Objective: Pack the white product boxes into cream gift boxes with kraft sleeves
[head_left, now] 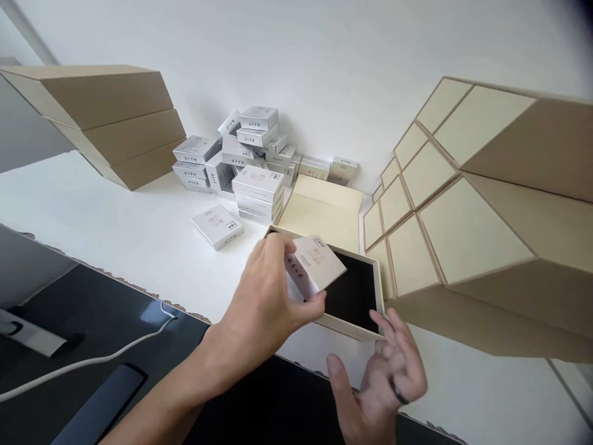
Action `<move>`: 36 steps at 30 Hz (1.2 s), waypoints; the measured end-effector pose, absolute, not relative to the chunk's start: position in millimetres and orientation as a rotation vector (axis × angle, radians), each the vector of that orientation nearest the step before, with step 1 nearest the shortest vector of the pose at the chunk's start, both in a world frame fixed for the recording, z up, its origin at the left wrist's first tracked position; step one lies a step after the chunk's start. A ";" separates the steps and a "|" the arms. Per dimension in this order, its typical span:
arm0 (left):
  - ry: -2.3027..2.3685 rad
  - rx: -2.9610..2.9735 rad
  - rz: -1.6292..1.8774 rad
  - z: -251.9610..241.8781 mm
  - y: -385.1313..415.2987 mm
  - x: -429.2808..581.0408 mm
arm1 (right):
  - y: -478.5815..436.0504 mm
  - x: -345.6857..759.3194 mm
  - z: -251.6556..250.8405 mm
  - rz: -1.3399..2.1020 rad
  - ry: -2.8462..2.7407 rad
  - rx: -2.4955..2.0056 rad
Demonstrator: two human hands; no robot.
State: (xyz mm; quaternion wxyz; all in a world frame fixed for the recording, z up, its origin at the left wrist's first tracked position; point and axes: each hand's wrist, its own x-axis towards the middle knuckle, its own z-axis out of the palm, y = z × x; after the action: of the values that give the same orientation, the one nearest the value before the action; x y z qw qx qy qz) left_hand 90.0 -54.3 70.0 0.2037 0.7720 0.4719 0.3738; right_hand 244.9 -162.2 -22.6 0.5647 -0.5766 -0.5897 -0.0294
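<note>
One small silver-white printed cardboard box (322,262) is pinched between thumb and fingers of the left hand (259,303), tilted above an open cream rectangular box (380,289) and masking part of its black interior. The right hand (393,371), slightly blurred, is loosely spread at the near right corner; contact cannot be determined. Its wrist is cut off below.

The held carton (319,262) is silvery white, dark-lettered; the open box (354,278) is cream, black inside.
</note>
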 end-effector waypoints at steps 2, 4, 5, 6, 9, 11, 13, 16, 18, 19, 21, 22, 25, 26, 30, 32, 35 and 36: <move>1.149 2.097 0.980 71.6 -60.4 97.3 | -167.3 248.1 -19.9 0.072 -1.278 -1.250; 0.995 2.174 0.838 70.0 -62.7 105.8 | -172.2 252.4 -17.3 0.161 -1.220 -1.216; 0.925 2.256 0.723 68.7 -61.8 109.6 | -174.2 254.4 -16.4 0.183 -1.200 -1.217; 0.870 2.354 0.588 67.5 -59.8 112.7 | -175.9 256.0 -15.9 0.196 -1.183 -1.225; 0.768 2.649 0.260 67.2 -50.1 117.0 | -178.2 257.3 -17.0 0.195 -1.160 -1.268; 0.771 2.740 0.103 69.9 -43.5 117.1 | -177.6 255.5 -19.5 0.176 -1.153 -1.265; 0.791 2.749 -0.048 72.3 -37.9 117.4 | -175.8 252.6 -22.2 0.169 -1.139 -1.248; 0.718 2.774 -0.122 71.2 -31.2 120.9 | -171.9 248.7 -25.1 0.135 -1.146 -1.218; 0.664 2.831 -0.089 69.1 -28.4 125.3 | -169.7 247.3 -26.1 0.112 -1.174 -1.205; 0.666 2.849 -0.087 68.7 -27.7 128.1 | -169.1 247.1 -26.3 0.101 -1.189 -1.198; 0.684 2.839 -0.125 70.2 -27.8 134.2 | -169.4 247.4 -26.4 0.092 -1.216 -1.198; 0.681 2.818 -0.151 72.0 -28.6 137.6 | -170.3 247.8 -26.2 0.095 -1.227 -1.205; 0.658 2.768 -0.217 78.1 -32.7 146.9 | -174.5 249.2 -24.4 0.117 -1.251 -1.242; 0.662 2.764 -0.232 79.2 -34.2 149.3 | -175.9 249.5 -23.5 0.123 -1.260 -1.256; 0.799 2.821 -0.177 76.6 -39.3 150.5 | -179.1 249.4 -20.4 0.140 -1.287 -1.304; 0.907 2.869 -0.090 73.4 -41.1 147.0 | -179.7 249.0 -20.5 0.138 -1.287 -1.303; 0.991 2.882 -0.020 72.7 -42.7 143.7 | -181.4 248.5 -21.8 0.152 -1.276 -1.292; 0.993 2.882 -0.037 74.0 -43.0 144.4 | -182.3 248.5 -22.1 0.168 -1.270 -1.293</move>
State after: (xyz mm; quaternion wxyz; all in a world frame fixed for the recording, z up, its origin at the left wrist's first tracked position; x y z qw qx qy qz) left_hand 144.4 -43.0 74.0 0.0464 0.9444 0.3252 -0.0122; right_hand 248.5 -182.3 -22.1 0.6138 -0.5609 -0.5507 0.0728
